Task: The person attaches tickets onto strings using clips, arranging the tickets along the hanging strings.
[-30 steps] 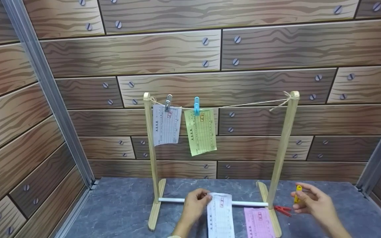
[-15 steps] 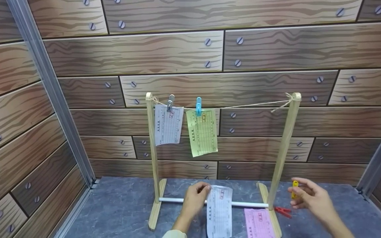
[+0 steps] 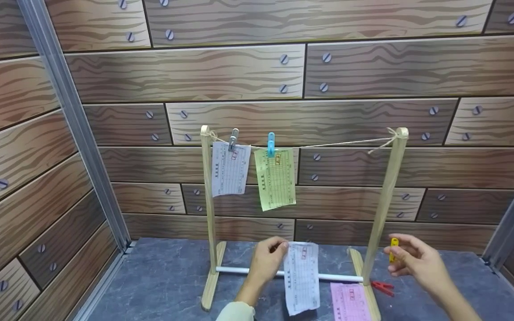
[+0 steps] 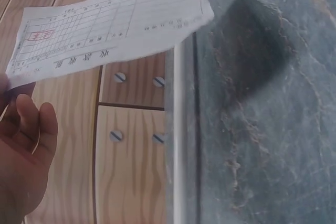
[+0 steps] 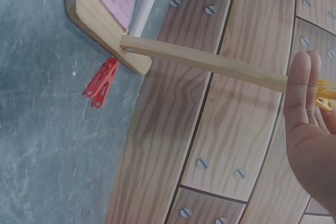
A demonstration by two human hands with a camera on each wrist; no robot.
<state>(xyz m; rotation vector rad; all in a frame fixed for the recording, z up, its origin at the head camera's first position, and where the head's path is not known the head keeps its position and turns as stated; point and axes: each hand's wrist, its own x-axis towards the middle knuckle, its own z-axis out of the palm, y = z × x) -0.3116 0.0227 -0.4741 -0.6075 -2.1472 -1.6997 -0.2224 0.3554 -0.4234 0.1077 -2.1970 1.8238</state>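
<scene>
A: What do the fingers of the left hand (image 3: 267, 263) have?

B: They are curled and pinch the top corner of a white slip (image 3: 301, 277). The sheet hangs down from the fingertips, lifted clear of the grey tabletop (image 3: 159, 285). In the left wrist view the same slip (image 4: 110, 22) stretches away from the fingers (image 4: 31, 124), printed side showing.

A: And the right hand (image 3: 417, 263)?

B: Its thumb and fingers close on a yellow clothespin (image 3: 393, 248), which stands upright above the fingertips. The right wrist view shows only the yellow tip (image 5: 325, 94) past the fingers (image 5: 302, 93).

A: What lies nearest those fingers?

B: Just below the right hand a red clothespin (image 3: 382, 286) lies on the tabletop, beside the right foot of the wooden rack (image 3: 386, 200). A pink slip (image 3: 350, 302) lies flat between the two hands, just right of the hanging white slip. A white rod (image 3: 234, 269) runs behind the left hand, between the rack's feet.

A: Farther out?

B: Above both hands, a string (image 3: 341, 143) spans the posts. A grey clothespin (image 3: 234, 138) holds a white sheet (image 3: 230, 169) and a blue clothespin (image 3: 271, 143) holds a green sheet (image 3: 276, 178).
</scene>
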